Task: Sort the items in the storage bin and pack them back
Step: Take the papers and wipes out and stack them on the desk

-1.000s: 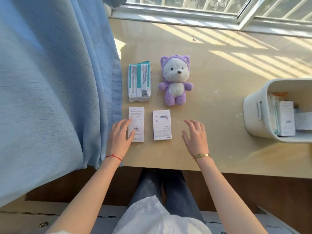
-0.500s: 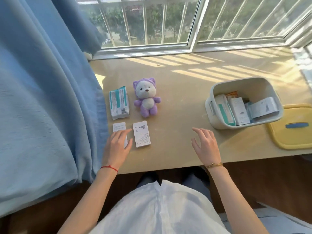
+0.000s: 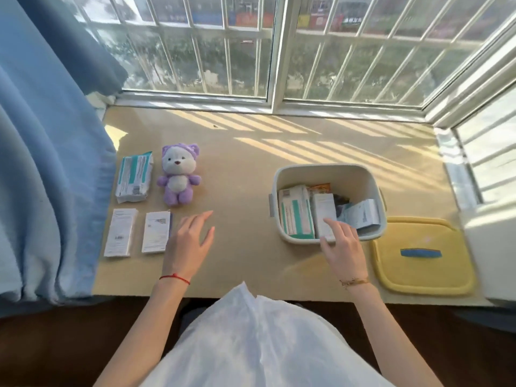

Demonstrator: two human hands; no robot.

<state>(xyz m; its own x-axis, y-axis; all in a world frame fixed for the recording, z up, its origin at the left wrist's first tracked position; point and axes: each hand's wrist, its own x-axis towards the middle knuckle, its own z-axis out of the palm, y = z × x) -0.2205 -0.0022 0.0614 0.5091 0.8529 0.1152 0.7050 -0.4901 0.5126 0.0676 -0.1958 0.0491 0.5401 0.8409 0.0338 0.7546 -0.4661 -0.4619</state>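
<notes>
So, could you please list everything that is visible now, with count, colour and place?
soft teal-and-white packet: 1, table's far left, beside the curtain
purple plush bear: 1, right of that packet
flat white boxes: 2, side by side, near the left front edge
white plastic storage bin: 1, table's right half, holds several white and teal boxes and packets
yellow lid with blue handle: 1, right of the bin's near corner
blue curtain: 1, left side
beige table: 1, under the barred window
left hand: open, just right of the white boxes
right hand: fingers reaching over the bin's near rim onto a white box
</notes>
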